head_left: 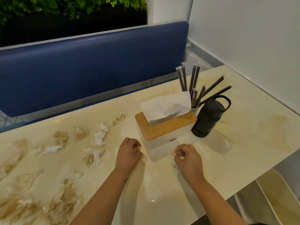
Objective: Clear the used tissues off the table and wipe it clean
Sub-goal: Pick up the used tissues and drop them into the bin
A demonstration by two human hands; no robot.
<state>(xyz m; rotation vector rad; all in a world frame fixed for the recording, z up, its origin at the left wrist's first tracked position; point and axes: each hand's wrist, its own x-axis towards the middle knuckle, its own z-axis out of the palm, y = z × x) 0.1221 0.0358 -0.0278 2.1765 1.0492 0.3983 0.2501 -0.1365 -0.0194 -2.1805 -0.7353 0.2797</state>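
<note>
On table (162, 189) by tissue box (164, 133): left hand (129, 154), right hand (188, 157) grip curled; contents unclear.

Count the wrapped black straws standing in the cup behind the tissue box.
About 7 wrapped straws: two upright at back left, two upright beside them, two leaning right, one or more short ones in front. The tissue box hides the cup's lower part, so more may be hidden.
</note>
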